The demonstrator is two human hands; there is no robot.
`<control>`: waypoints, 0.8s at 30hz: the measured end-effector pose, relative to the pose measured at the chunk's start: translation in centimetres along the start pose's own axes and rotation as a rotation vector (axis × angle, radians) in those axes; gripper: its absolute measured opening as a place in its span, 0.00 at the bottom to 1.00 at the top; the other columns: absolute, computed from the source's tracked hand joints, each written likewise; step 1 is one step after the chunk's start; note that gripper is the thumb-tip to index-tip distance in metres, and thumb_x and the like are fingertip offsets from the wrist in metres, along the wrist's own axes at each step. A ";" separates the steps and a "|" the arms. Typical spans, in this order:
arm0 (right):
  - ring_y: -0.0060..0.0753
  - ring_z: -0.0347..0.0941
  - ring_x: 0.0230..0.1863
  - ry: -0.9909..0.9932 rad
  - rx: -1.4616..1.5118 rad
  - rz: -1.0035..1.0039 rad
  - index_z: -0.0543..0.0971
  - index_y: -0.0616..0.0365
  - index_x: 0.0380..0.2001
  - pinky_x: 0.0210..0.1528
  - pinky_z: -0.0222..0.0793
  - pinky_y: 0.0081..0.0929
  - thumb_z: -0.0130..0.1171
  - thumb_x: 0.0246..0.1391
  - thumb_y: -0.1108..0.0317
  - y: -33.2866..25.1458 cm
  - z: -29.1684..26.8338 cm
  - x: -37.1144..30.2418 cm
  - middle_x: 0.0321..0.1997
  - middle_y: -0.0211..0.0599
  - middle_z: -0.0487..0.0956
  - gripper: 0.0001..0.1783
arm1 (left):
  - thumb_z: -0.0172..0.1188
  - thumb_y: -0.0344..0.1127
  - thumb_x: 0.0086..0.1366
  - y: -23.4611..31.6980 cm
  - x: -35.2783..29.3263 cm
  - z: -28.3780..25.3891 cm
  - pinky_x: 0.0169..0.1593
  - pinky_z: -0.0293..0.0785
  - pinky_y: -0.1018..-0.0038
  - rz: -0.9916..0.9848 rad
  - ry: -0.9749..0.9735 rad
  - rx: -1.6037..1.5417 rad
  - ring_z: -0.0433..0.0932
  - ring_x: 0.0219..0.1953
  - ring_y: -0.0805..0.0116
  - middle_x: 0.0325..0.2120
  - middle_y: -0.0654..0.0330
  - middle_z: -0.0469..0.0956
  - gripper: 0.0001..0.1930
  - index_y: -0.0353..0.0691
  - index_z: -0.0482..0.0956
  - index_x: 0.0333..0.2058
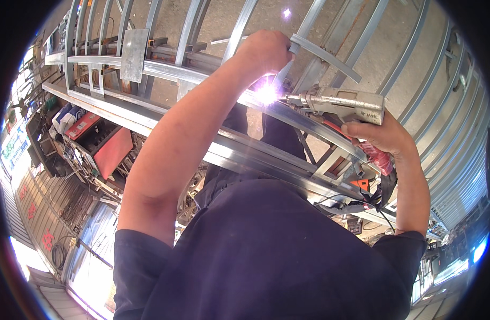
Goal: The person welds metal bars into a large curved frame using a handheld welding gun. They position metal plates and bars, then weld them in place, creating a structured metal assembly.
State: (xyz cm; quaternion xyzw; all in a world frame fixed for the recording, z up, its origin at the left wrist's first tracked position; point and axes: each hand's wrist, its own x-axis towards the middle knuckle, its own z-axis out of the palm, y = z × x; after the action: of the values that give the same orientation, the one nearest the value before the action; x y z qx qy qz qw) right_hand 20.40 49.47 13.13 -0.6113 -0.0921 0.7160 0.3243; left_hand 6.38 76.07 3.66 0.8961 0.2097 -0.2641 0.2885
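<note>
My right hand point(381, 133) is wrapped round the red-covered handle of a welding gun point(343, 102), whose grey metal body points left. At its tip burns a bright white-violet arc point(267, 95), on the long horizontal metal rail point(298, 118) in front of me. Just beyond the arc my left hand point(266, 49) is closed on a metal bar point(308, 24) that meets the rail. A narrow flat metal strip point(330, 57) crosses that bar beside my fingers and slants down to the right. Glare hides the joint itself, and my left fingertips are partly hidden.
Several parallel metal bars point(407, 50) run away from the rail on both sides. A flat metal plate point(134, 56) lies across the frame at left. A red open-topped machine or box point(114, 152) stands lower left. Dark cables point(386, 186) hang below the welding gun.
</note>
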 end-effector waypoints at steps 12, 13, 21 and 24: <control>0.24 0.77 0.33 0.033 -0.036 0.052 0.75 0.61 0.64 0.35 0.77 0.27 0.76 0.52 0.62 0.1 -0.2 -0.3 0.40 0.34 0.83 0.37 | 0.65 0.49 0.66 0.1 -0.2 -0.2 0.53 0.81 0.58 -0.037 -0.015 -0.056 0.87 0.44 0.48 0.38 0.47 0.88 0.20 0.39 0.88 0.47; 0.24 0.77 0.33 0.030 -0.037 0.052 0.76 0.61 0.64 0.35 0.76 0.27 0.76 0.52 0.62 0.2 -0.3 -0.4 0.40 0.33 0.83 0.37 | 0.65 0.49 0.66 0.1 -0.2 -0.2 0.53 0.81 0.58 -0.032 -0.011 -0.046 0.87 0.45 0.48 0.38 0.48 0.88 0.20 0.39 0.88 0.47; 0.23 0.76 0.30 0.016 -0.030 0.035 0.76 0.60 0.63 0.33 0.75 0.26 0.76 0.52 0.62 0.4 -0.5 -0.5 0.39 0.33 0.83 0.36 | 0.65 0.51 0.67 -0.2 0.0 -0.1 0.54 0.80 0.57 -0.010 -0.031 -0.022 0.86 0.46 0.47 0.39 0.49 0.88 0.21 0.40 0.88 0.46; 0.23 0.76 0.30 0.030 -0.029 0.036 0.77 0.60 0.62 0.33 0.75 0.26 0.76 0.52 0.62 0.4 -0.5 -0.6 0.40 0.33 0.83 0.35 | 0.65 0.51 0.67 0.0 0.0 -0.3 0.54 0.81 0.58 -0.019 -0.037 -0.001 0.86 0.46 0.48 0.40 0.48 0.88 0.20 0.40 0.88 0.47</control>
State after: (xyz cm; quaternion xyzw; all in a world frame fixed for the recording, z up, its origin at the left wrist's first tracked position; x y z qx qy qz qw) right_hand 20.77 48.68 13.35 -0.6281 -0.0864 0.7112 0.3038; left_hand 6.48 76.30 3.89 0.8888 0.2130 -0.2834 0.2903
